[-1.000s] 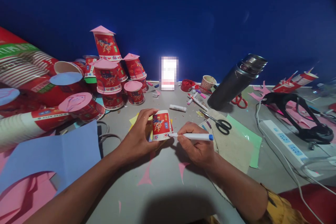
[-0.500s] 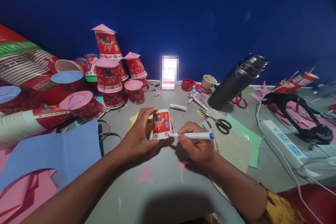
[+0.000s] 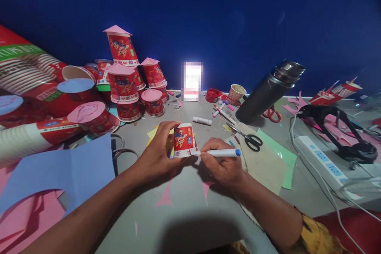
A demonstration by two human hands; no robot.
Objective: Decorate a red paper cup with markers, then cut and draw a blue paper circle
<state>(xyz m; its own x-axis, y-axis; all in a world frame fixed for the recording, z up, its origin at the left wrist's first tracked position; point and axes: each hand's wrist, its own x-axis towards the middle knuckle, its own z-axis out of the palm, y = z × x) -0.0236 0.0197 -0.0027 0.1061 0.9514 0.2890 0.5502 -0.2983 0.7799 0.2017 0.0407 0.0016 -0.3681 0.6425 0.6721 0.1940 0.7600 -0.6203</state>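
A red printed paper cup [image 3: 183,139] sits upside down in the grip of my left hand [image 3: 162,147], its white rim band towards me. Small coloured marks show along that band. Between the thumb and fingers of my right hand [image 3: 220,164] is a white marker [image 3: 223,153] with a blue end, its tip at the cup's rim band. Yellow paper [image 3: 151,133] lies behind the cup. Pink paper scraps [image 3: 165,197] lie on the table below my hands. A white marker cap or glue tube [image 3: 202,121] rests just beyond the cup.
Stacked red cups with pink paper tops [image 3: 122,83] stand at the back left, beside blue paper [image 3: 89,158]. To the right are scissors [image 3: 253,142], a beige cloth [image 3: 264,162], a leaning black flask [image 3: 264,95] and a power strip [image 3: 323,162]. A lit phone [image 3: 192,83] stands at the back.
The marker tip has shifted slightly left along the cup's rim band. Both hands otherwise keep nearly the same place and grip.
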